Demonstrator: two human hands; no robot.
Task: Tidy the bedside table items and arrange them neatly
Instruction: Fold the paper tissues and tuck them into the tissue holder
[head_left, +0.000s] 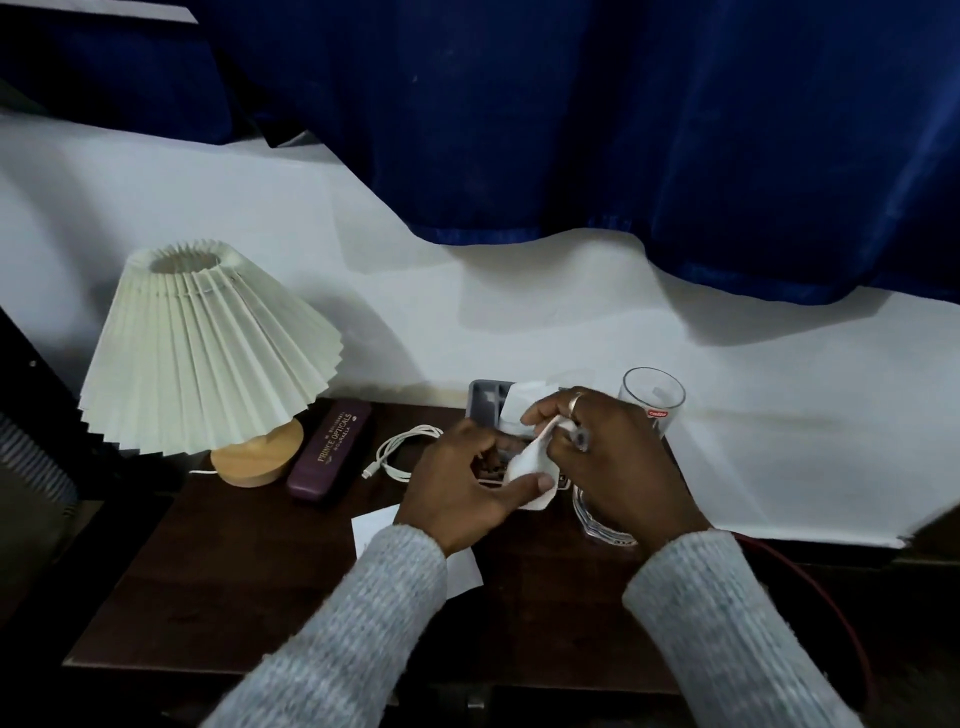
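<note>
Evidently mid-tidy, a small white cloth or tissue (530, 467) was pinched between both hands above the dark wooden bedside table (249, 571). Judging by the grip, folding it was the step in hand; the next move likely called for squaring its edges before setting it down. The left hand (467, 483) pressed its lower corner with the thumb, fingers curled. The right hand (613, 457), ringed, gripped its upper edge from above, knuckles raised. Beyond the hands sat a grey tray (485, 400) and a drinking glass (652, 397). Left of the hands lay a white charging cable (400, 449), a maroon spectacle case (330, 449) and a pleated lamp (208, 353).
</note>
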